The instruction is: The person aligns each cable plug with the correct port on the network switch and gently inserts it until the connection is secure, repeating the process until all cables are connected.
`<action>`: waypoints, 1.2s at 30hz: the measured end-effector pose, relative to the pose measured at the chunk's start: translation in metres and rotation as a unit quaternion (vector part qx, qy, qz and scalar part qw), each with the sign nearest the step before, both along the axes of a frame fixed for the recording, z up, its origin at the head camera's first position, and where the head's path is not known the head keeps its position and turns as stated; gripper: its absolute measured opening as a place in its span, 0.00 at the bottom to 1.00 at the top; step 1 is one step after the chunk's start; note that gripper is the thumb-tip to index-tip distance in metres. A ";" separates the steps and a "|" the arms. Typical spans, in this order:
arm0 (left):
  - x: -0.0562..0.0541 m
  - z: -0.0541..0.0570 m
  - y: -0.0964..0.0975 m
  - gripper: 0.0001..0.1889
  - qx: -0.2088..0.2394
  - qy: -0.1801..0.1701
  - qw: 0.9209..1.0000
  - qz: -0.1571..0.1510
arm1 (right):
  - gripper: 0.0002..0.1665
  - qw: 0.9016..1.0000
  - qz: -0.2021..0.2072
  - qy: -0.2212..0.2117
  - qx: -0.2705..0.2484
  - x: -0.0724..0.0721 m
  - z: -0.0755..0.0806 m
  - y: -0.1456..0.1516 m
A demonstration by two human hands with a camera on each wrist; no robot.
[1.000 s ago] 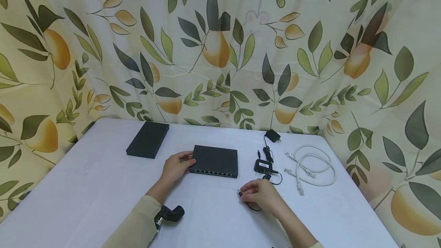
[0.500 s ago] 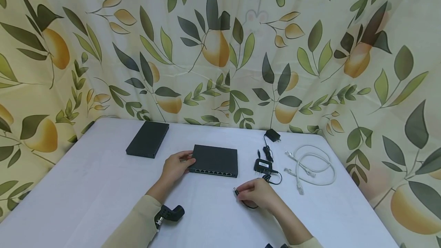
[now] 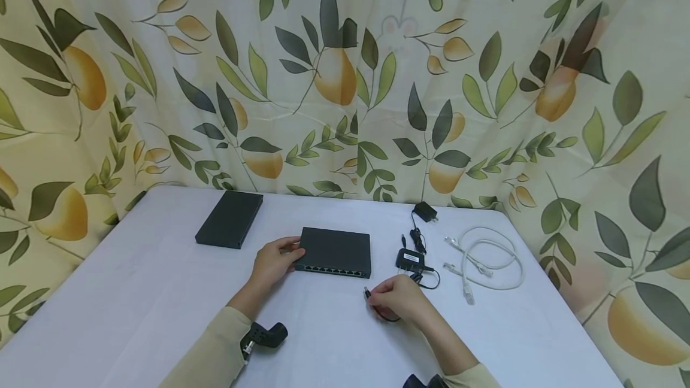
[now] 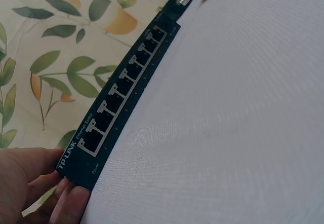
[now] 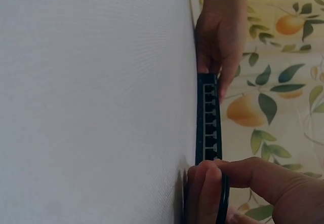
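A black TP-LINK Ethernet switch (image 3: 335, 249) lies on the white table with its row of ports facing the person. The left hand (image 3: 272, 263) grips its left end between thumb and fingers, as the left wrist view also shows at the near end of the port row (image 4: 121, 89). In front of the switch's right corner, the right hand (image 3: 401, 298) pinches a black barrel power plug (image 3: 367, 293), metal tip pointing toward the switch. The plug's thin cord loops beneath that hand. In the right wrist view, fingers (image 5: 208, 188) hide the plug.
A black power adapter (image 3: 411, 260) lies right of the switch, with a second adapter (image 3: 426, 212) and its bundled cord behind. White network cables (image 3: 520, 262) are coiled farther right. Another flat black box (image 3: 229, 219) sits at the back left. A patterned curtain (image 3: 345, 136) hangs behind the table.
The right hand has moved left and slightly forward with the plug, closer to the switch's right corner. The left hand and the switch have stayed in place.
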State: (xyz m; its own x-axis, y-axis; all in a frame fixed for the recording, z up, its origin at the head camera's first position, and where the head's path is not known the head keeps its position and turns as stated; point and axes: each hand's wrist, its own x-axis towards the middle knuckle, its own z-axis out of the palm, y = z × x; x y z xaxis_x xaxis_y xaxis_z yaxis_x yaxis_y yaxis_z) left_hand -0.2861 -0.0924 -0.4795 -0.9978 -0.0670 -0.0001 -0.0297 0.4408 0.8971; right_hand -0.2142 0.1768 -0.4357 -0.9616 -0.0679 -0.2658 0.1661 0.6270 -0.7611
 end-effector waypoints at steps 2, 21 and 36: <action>0.000 0.000 -0.001 0.21 0.000 -0.001 1.000 0.001 | 0.05 1.000 -0.007 -0.004 -0.003 -0.001 0.000 -0.002; 0.001 0.000 -0.001 0.21 0.000 0.007 1.000 -0.003 | 0.06 0.998 -0.029 0.002 -0.064 -0.007 -0.002 -0.006; 0.001 0.000 -0.001 0.21 0.000 0.005 1.000 -0.003 | 0.05 0.996 -0.054 0.019 -0.066 -0.012 -0.007 -0.011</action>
State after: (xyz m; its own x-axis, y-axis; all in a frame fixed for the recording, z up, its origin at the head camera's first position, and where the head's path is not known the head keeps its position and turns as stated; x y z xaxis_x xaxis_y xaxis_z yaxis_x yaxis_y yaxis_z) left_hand -0.2854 -0.0929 -0.4793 -0.9981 -0.0610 0.0096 -0.0182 0.4401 0.8977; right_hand -0.2265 0.1663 -0.4424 -0.9744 0.0047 -0.2248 0.1969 0.5009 -0.8428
